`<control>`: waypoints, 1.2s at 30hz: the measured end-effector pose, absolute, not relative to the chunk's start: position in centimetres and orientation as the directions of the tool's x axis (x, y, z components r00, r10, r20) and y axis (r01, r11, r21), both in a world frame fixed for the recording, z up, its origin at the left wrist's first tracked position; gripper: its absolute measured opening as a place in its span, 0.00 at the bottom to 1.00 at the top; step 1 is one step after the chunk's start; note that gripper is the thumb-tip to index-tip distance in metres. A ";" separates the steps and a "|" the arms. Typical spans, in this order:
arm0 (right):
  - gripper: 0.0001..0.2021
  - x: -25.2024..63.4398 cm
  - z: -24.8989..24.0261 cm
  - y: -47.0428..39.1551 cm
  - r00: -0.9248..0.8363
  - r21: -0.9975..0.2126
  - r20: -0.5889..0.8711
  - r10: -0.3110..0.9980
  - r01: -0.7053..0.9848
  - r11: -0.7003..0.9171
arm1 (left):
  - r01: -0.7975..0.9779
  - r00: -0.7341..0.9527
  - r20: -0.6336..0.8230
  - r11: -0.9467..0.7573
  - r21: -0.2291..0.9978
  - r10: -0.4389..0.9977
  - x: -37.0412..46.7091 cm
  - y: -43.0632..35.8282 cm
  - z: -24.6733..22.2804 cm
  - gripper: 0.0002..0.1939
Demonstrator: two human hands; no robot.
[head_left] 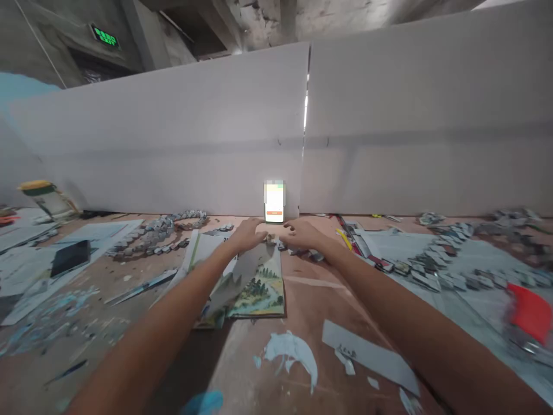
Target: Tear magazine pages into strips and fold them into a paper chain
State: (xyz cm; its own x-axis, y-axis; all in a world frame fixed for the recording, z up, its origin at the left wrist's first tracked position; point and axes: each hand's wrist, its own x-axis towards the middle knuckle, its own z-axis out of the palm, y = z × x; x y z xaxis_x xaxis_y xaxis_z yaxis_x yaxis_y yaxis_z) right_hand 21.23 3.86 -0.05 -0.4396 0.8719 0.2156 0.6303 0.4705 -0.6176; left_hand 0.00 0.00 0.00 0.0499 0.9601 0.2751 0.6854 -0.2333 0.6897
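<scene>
A phone with a lit screen [274, 202] stands upright against the pale wall panel at the centre. Just below its left side is my left hand [250, 234], fingers apart and holding nothing that shows. My right hand [301, 234] is at the phone's lower right, its fingers slightly curled and apart, with no object visible in it. Small grey pieces [306, 252] lie beneath the right hand. Under and beside my left forearm is a booklet with a printed landscape [261, 288].
Linked grey pieces [158, 230] lie at left, near a dark tablet [70, 257], scissors [144, 286] and a yellow-lidded container [49, 199]. A red object [530, 311] is at right. A paper strip [369, 351] lies in front. The wall panel [194, 127] bounds the table's back.
</scene>
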 end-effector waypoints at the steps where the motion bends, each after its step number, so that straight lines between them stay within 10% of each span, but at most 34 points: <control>1: 0.19 22.0 0.1 2.9 -0.471 -0.599 0.208 0.857 0.631 0.492 | 0.721 0.093 0.263 -0.247 0.648 0.960 0.0 -1.5 0.2 0.27; 9: 0.21 27.6 -0.2 -8.4 -0.645 -0.507 0.201 0.737 0.575 0.642 | 0.909 0.351 -0.130 -0.305 0.284 0.927 -0.8 -14.8 0.7 0.56; 14: 0.26 28.3 0.1 -14.0 -0.703 -0.524 0.233 0.672 0.492 0.695 | 0.895 0.337 0.069 -0.343 0.286 0.939 0.3 -18.9 1.3 0.18; 20: 0.40 25.5 1.8 -15.6 -0.602 -0.560 0.360 0.713 0.471 0.681 | 0.902 0.066 0.407 -0.229 0.365 0.911 0.3 -19.2 5.4 0.15; 26: 0.51 24.8 2.4 -14.0 -0.352 -0.769 0.375 0.857 0.399 0.500 | 0.319 -0.242 0.448 -0.366 0.875 0.861 1.5 -20.1 10.8 0.17; 30: 0.38 26.1 3.3 -14.1 -0.471 -0.943 0.248 0.847 0.081 0.321 | -0.120 -0.375 0.369 -0.439 0.891 0.851 2.9 -19.8 11.2 0.18; 36: 0.12 28.8 3.7 -14.1 -0.487 -0.955 0.280 0.827 -0.050 0.293 | -0.271 -0.392 0.248 -0.368 0.889 0.886 4.6 -18.3 8.3 0.15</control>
